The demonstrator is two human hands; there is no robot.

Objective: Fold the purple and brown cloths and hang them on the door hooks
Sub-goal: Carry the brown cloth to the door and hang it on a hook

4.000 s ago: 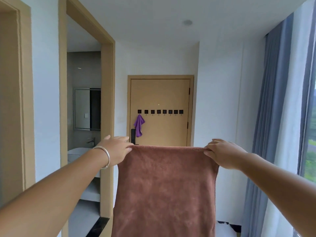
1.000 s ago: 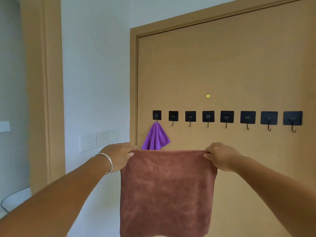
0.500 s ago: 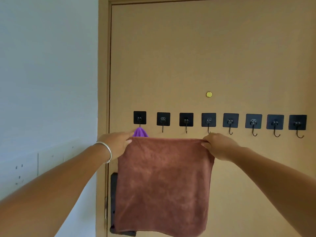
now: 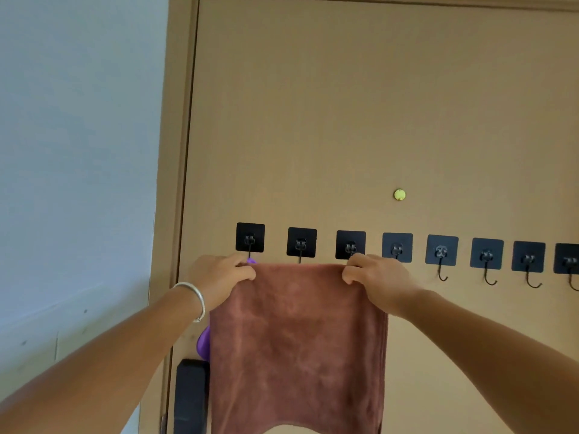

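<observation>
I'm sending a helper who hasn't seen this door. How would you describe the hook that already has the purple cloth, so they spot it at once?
On the tan door a row of black square adhesive hooks runs below a small yellow disc. Take the leftmost hook, nearest the door frame. It alone has purple cloth under it, mostly hidden behind the brown towel; the hooks at the right end hang bare.

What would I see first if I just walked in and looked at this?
A big brown cloth hanging in the middle, pinched at its top corners by the left hand and the right hand. Just above it, a row of black hooks runs across the tan door.
</observation>
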